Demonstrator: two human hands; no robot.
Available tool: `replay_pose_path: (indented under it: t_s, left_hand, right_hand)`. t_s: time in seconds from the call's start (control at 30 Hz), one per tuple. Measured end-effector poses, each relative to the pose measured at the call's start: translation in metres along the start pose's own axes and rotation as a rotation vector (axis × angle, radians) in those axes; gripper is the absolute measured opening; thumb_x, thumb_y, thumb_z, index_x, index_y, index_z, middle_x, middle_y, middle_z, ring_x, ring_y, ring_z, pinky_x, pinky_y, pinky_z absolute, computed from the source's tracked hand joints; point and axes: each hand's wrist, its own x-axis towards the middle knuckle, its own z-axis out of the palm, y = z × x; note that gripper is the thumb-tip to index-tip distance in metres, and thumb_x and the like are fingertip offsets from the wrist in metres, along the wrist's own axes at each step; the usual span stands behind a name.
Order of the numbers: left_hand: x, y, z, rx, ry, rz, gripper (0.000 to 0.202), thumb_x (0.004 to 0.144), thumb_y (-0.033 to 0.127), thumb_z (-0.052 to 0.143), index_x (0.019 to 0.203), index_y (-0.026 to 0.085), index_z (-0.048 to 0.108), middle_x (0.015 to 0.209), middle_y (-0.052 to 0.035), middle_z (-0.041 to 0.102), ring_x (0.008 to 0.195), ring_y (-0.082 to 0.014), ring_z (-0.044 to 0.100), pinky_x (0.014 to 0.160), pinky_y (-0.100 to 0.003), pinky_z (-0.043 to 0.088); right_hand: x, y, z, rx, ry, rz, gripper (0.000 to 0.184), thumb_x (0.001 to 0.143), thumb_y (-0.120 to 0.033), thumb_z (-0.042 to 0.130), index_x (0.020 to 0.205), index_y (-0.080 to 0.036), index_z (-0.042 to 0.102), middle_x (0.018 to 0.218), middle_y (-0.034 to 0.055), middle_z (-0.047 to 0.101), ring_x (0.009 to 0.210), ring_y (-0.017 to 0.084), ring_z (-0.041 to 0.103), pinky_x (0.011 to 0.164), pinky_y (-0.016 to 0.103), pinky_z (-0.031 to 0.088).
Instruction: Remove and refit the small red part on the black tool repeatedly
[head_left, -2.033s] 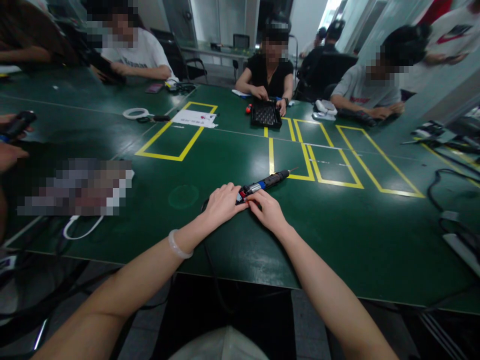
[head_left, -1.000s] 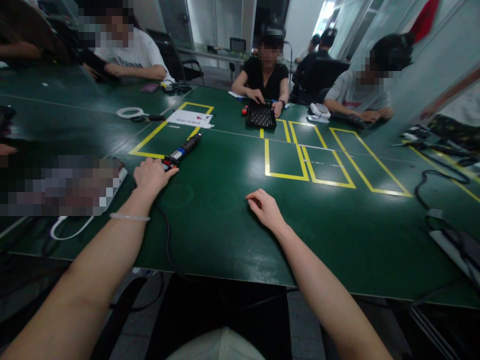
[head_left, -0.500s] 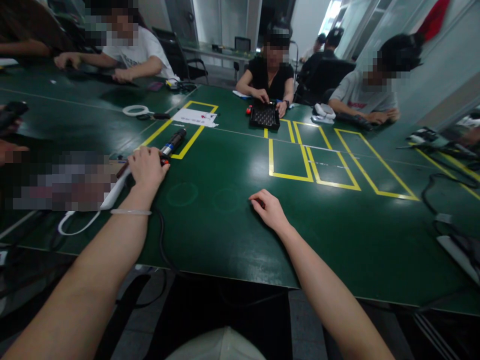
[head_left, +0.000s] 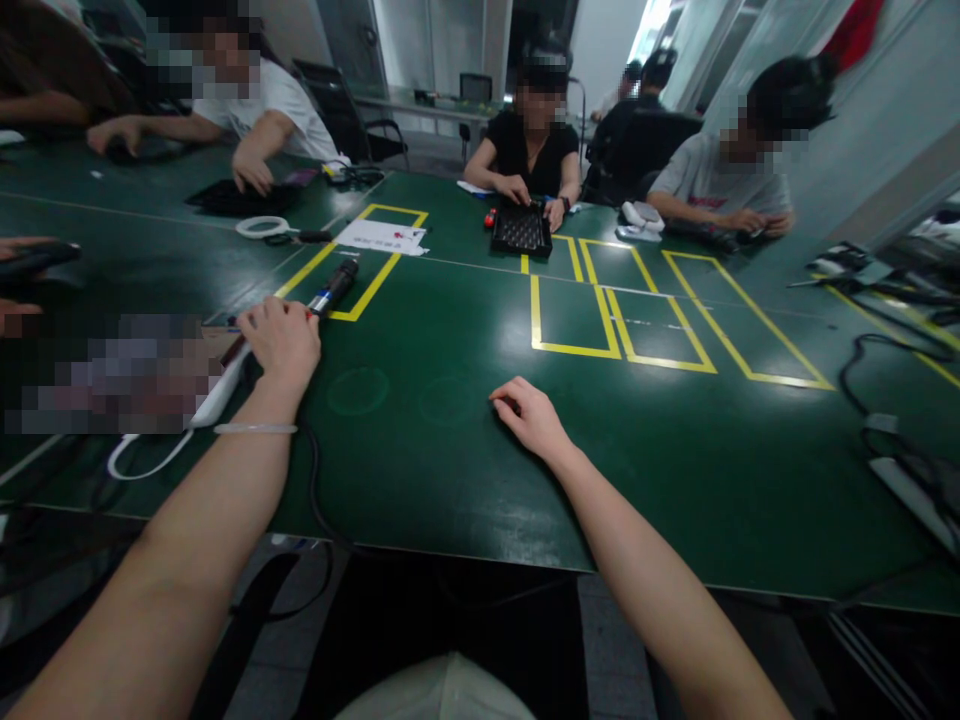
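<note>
Over the rear end of a black, rod-shaped tool with a blue and silver label (head_left: pixel 335 287), my left hand (head_left: pixel 280 342) has its fingers curled. A red part of the tool shows beside my thumb. The tool lies across a yellow-taped outline, and my hand covers its other end. My right hand (head_left: pixel 529 412) rests on the green table (head_left: pixel 450 480) with its thumb and forefinger tips together. No object shows between those tips; the other fingers are curled out of sight. A white power strip (head_left: pixel 217 395) lies beside my left wrist.
A white paper (head_left: pixel 381 237) and a magnifier-like white ring (head_left: pixel 261 228) lie beyond my left hand. Across the table a person works at a black tray (head_left: pixel 523 230). Yellow tape outlines (head_left: pixel 577 352) mark the surface. A black cable (head_left: pixel 313 480) runs over the near edge.
The view has shifted slightly. My left hand and the tool have drawn back a little; my right hand stays put. The co-worker in white has laid a dark flat object down.
</note>
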Motion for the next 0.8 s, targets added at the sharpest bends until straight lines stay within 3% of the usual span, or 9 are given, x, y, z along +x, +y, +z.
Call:
replay_pose_path:
  t_s: [0.17, 0.3, 0.4, 0.47, 0.6, 0.7, 0.8]
  left_hand:
    - [0.001, 0.0, -0.003, -0.063, 0.042, -0.031, 0.041, 0.101, 0.037, 0.041, 0.119, 0.006, 0.06, 0.13, -0.0154, 0.051, 0.117, -0.0291, 0.038, 0.103, -0.047, 0.024]
    - [0.002, 0.016, -0.006, -0.439, -0.01, -0.002, 0.038, 0.098, 0.037, 0.047, 0.119, 0.01, 0.063, 0.115, -0.01, 0.064, 0.101, -0.021, 0.053, 0.095, -0.036, 0.039]
    - [-0.008, 0.053, -0.015, -0.872, -0.148, 0.039, 0.035, 0.092, 0.037, 0.054, 0.11, 0.01, 0.067, 0.101, -0.009, 0.07, 0.088, -0.0172, 0.062, 0.088, -0.032, 0.047]
    - [-0.022, 0.085, -0.026, -1.115, -0.32, 0.059, 0.035, 0.088, 0.04, 0.06, 0.109, 0.013, 0.067, 0.103, -0.0095, 0.071, 0.087, -0.0176, 0.065, 0.086, -0.033, 0.051]
    - [-0.057, 0.138, -0.046, -1.317, -0.608, 0.146, 0.033, 0.079, 0.042, 0.071, 0.096, 0.014, 0.067, 0.096, -0.0099, 0.073, 0.083, -0.0192, 0.067, 0.085, -0.037, 0.054]
    - [-0.075, 0.155, -0.046, -1.345, -0.713, 0.211, 0.033, 0.078, 0.042, 0.073, 0.094, 0.014, 0.063, 0.092, -0.0094, 0.073, 0.081, -0.0194, 0.068, 0.086, -0.039, 0.054]
    - [-0.084, 0.156, -0.039, -1.328, -0.728, 0.262, 0.031, 0.08, 0.04, 0.071, 0.095, 0.016, 0.06, 0.091, -0.0079, 0.072, 0.083, -0.02, 0.069, 0.084, -0.038, 0.054]
  right_hand:
    - [0.0, 0.0, 0.001, -0.003, 0.0, -0.005, 0.014, 0.094, -0.021, 0.053, 0.097, -0.021, 0.067, 0.092, 0.0027, 0.061, 0.073, 0.013, 0.056, 0.07, 0.026, 0.044]
    - [0.001, 0.0, 0.002, 0.033, 0.002, 0.006, 0.017, 0.094, -0.021, 0.053, 0.106, -0.021, 0.065, 0.093, 0.0027, 0.062, 0.077, 0.014, 0.058, 0.072, 0.027, 0.045]
    - [0.002, -0.001, 0.002, 0.099, 0.01, 0.012, 0.02, 0.093, -0.022, 0.054, 0.109, -0.021, 0.064, 0.094, 0.003, 0.064, 0.077, 0.014, 0.058, 0.072, 0.027, 0.046]
    - [0.002, -0.001, 0.002, 0.167, 0.021, 0.025, 0.019, 0.092, -0.023, 0.054, 0.108, -0.02, 0.064, 0.092, 0.0025, 0.064, 0.072, 0.013, 0.056, 0.07, 0.026, 0.046]
    - [0.002, -0.002, 0.004, 0.365, 0.033, 0.111, 0.019, 0.091, -0.03, 0.056, 0.105, -0.02, 0.064, 0.083, 0.0002, 0.064, 0.067, 0.012, 0.055, 0.067, 0.026, 0.047]
    - [0.003, -0.002, 0.006, 0.536, 0.04, 0.179, 0.019, 0.091, -0.037, 0.057, 0.099, -0.02, 0.061, 0.08, 0.0002, 0.067, 0.066, 0.011, 0.058, 0.065, 0.025, 0.048]
    - [0.005, -0.002, 0.009, 0.666, 0.036, 0.227, 0.024, 0.089, -0.044, 0.06, 0.09, -0.02, 0.058, 0.074, -0.0002, 0.067, 0.061, 0.011, 0.058, 0.061, 0.025, 0.049]
